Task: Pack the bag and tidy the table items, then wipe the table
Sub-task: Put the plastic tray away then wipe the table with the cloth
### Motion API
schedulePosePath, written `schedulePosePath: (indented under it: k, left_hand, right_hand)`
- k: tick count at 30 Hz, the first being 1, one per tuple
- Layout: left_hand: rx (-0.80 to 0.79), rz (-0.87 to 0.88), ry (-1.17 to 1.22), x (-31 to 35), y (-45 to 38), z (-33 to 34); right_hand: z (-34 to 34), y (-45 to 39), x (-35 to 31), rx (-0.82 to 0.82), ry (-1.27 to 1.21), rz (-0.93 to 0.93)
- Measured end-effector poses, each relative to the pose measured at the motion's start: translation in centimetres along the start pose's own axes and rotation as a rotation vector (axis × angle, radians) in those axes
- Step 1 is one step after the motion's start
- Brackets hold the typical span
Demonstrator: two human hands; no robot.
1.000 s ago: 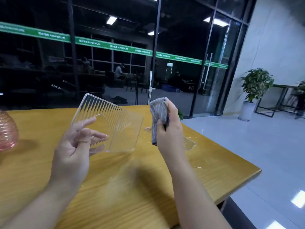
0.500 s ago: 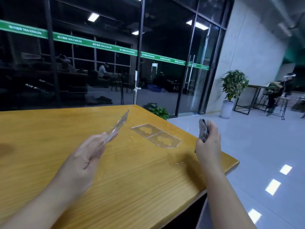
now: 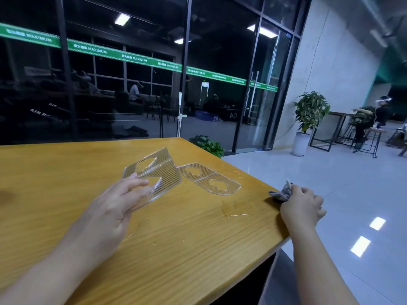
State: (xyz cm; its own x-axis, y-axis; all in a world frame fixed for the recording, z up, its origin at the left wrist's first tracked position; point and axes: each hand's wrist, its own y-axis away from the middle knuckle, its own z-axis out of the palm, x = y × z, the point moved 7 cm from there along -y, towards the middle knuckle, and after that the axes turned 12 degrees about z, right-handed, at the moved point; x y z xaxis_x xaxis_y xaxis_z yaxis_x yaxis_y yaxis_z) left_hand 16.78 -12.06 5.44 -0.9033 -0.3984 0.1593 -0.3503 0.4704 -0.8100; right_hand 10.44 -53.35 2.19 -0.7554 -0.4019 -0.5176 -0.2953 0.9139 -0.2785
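Yellow wooden tabletop [image 3: 66,183] fills the lower left; left of centre the left hand [image 3: 114,208] grips a clear ribbed tray [image 3: 163,175]. Another tray [image 3: 211,179] lies beside it. At the right edge the right hand [image 3: 301,205] clutches a grey cloth [image 3: 279,193]. Crumbs remain, so wiping seems barely begun.

This looks like an office or gym lobby: a wooden table [image 3: 66,183] stands before a dark glass wall [image 3: 132,84] with a green MAXIMUM banner [image 3: 132,58], potted plant [image 3: 308,113] right of it.
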Motion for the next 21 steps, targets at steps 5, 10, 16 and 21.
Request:
schedulePosePath:
  k: [5, 10, 16, 21]
  left_hand:
    - [-0.053, 0.011, -0.002, -0.5, 0.0, 0.6]
    - [-0.066, 0.009, -0.012, -0.6, 0.1, 0.7]
    - [-0.076, 0.034, -0.044, -0.6, 0.2, 0.9]
    - [-0.106, 0.025, -0.045, -0.7, 0.4, 1.1]
  right_hand:
    - [0.0, 1.0, -2.4, -0.042, -0.036, -0.084]
    - [-0.6, 3.5, -5.9, -0.017, -0.134, -0.258]
    - [2.7, 7.0, -11.3, -0.299, 0.132, -0.536]
    - [5.5, 8.0, -13.7, -0.445, 0.407, -0.585]
